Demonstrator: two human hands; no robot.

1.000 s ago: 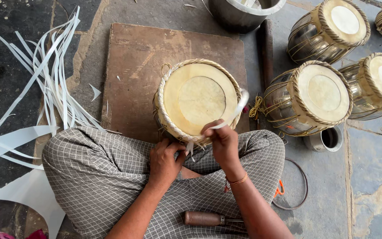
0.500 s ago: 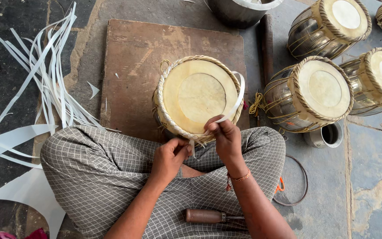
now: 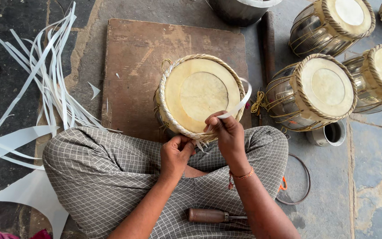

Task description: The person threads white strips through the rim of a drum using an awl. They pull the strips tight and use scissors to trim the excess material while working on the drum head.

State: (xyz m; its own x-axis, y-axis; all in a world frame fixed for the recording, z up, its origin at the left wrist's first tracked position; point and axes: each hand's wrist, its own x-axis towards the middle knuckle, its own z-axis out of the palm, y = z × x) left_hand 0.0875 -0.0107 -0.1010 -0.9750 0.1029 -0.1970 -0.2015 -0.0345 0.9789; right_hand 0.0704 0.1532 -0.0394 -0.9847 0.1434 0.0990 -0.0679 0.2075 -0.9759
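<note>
Since a second ago the right hand (image 3: 228,132) has drawn back from the far rim toward the body, and the white strip (image 3: 239,104) now arcs over the drum's right edge. From the head view, the drum (image 3: 200,95) sits tilted against the person's crossed legs, on the wooden board (image 3: 133,57). The right grip pinches the strip; the left hand (image 3: 175,152) closes narrowly on the braided rim's near edge. To lace well, I judge, keep the strip flat and taut and brace the rim firmly. Finished drums (image 3: 323,88) stand well apart.
</note>
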